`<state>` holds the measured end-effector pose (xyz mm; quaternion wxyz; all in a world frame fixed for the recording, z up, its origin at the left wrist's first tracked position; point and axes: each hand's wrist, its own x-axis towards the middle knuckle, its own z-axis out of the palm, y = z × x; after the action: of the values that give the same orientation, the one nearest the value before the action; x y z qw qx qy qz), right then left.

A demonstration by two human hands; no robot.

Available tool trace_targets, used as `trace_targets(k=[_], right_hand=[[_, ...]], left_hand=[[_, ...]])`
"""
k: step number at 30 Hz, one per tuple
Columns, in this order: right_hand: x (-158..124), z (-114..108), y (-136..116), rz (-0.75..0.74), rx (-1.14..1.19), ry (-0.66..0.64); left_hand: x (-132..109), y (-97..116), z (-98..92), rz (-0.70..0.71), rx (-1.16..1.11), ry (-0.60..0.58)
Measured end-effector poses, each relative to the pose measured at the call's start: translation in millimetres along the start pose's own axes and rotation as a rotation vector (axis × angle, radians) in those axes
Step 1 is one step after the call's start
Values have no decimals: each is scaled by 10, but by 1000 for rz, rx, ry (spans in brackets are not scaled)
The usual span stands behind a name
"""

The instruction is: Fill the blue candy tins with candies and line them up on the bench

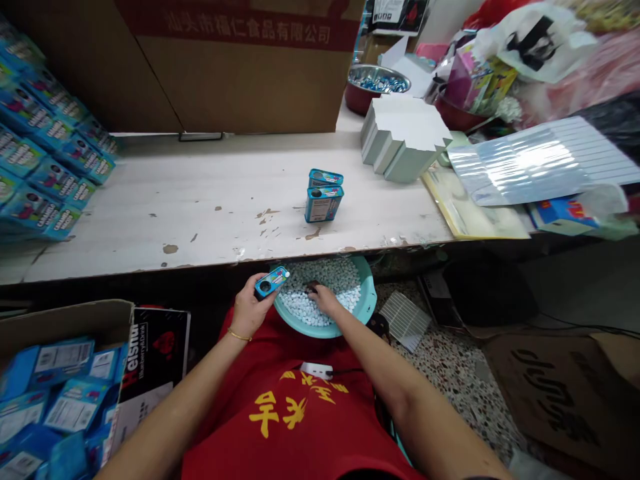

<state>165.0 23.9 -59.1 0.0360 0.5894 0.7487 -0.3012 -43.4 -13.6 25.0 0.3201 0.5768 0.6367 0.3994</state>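
Well, a long white-painted table [165,207] spans the view, its surface worn and chipped in brown patches. Beyond its far edge stands a large brown cardboard carton [240,80] printed with red characters. Rows of blue boxed tins [50,153] lie along the table's left end, and stacked white paperboard sleeves [405,140] sit towards its right. Below the table's near edge, an open carton of blue packets [55,393] sits to the left, and a turquoise plastic basin [325,300] rests against a red T-shirt [280,427], heaped with small round white candies [330,280].

Just over the basin's rim, the left hand [249,307] is clamped around a small blue tin [271,282], whose long axis slants up and to the right, a round dark hole facing upward. The right hand [324,300], well apart from it, reaches down into the candies, its fingers [314,291] curled among them; whether they close on anything is hidden. Two matching blue tins [324,200] stand on the table.
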Motion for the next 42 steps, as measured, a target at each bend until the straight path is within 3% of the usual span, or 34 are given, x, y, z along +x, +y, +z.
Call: trace_targets(k=[4, 8, 13, 17, 23, 30, 33, 37, 42], right_hand=[[-178, -246, 151, -62, 203, 67], [-520, -702, 251, -146, 345, 138], [-855, -1274, 98, -202, 238, 127], [-944, -1531, -121, -239, -16, 68], [-994, -1695, -479, -184, -438, 6], [-1051, -1794, -817, -189, -573, -2], [-1158, -1873, -730, -196, -569, 65], [-1314, -1971, -425, -168, -522, 171], [-1354, -1939, -220, -160, -493, 187]], left_hand=[[23, -24, -3, -7, -26, 19], [56, -17, 70, 5, -18, 16], [64, 78, 288, 11, 41, -74], [53, 175, 455, 49, 94, -143], [12, 202, 581, 130, 128, -183], [3, 175, 578, 119, 108, -173], [7, 128, 520, 71, -5, -157], [-18, 53, 448, 29, -259, -140], [-71, 74, 473, -13, -434, -170]])
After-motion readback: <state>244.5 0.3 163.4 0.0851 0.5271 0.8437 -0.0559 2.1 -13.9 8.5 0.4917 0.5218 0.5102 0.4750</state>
